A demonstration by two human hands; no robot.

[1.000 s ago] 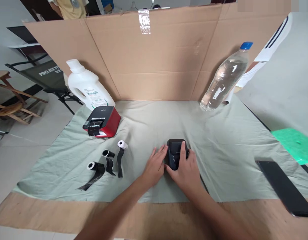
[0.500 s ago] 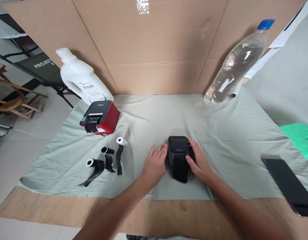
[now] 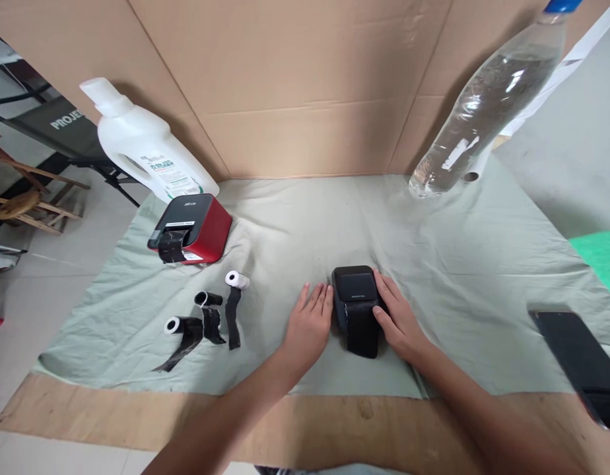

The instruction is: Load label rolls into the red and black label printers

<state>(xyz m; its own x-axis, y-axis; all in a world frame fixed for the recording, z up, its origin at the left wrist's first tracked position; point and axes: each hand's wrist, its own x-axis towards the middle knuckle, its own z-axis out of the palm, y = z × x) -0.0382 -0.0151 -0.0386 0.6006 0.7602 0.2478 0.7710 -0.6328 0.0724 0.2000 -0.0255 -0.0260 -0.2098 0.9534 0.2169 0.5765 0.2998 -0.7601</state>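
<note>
A small black printer (image 3: 355,287) sits on the green cloth in front of me, with a wide black strip (image 3: 362,330) hanging out of its front. Against its right side rests my right hand (image 3: 399,320), fingers along the far part of the side and thumb on the front corner, gripping it. My left hand (image 3: 309,326) lies flat on the cloth by the printer's left side, fingers stretched out, their tips close to the casing. Farther left are a white-cored roll (image 3: 237,280), a black roll (image 3: 208,299) and another roll (image 3: 182,326), each with a black strip trailing off.
At the back left, a red and black printer (image 3: 191,227) stands before a white jug (image 3: 151,152). A clear bottle (image 3: 488,105) leans against the cardboard wall (image 3: 295,92). On the right lie a phone (image 3: 579,363) and a green item (image 3: 602,260).
The head view has shifted slightly, so the jug and bottle appear farther apart. Both hands keep nearly the same places beside the black printer.
</note>
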